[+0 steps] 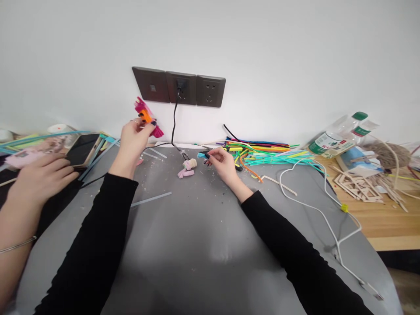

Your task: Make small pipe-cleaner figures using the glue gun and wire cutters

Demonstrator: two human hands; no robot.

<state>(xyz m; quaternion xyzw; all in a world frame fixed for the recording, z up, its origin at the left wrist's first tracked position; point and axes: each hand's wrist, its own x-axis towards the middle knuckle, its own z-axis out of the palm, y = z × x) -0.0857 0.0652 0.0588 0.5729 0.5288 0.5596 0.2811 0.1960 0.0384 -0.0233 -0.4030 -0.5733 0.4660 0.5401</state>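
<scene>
My left hand (134, 139) is raised in front of the wall, fingers closed on a small magenta and orange fuzzy figure (146, 114) that looks made of pipe cleaners. Lower and to the right, my right hand (223, 165) pinches a short light-blue fuzzy piece (201, 155) between thumb and finger, just above the grey table (183, 245). Between the hands lies a small lilac and cream fuzzy figure (187, 168). A translucent glue stick (151, 199) rests on the table below my left hand.
A co-worker's hand (46, 175) is at the left, near a phone (83, 149). Colourful pipe cleaners (278, 157) lie along the wall at right. A white cable (323, 210) curls across the table's right side. Plastic bottles (337, 135) and wooden pieces (356, 186) occupy a wooden surface.
</scene>
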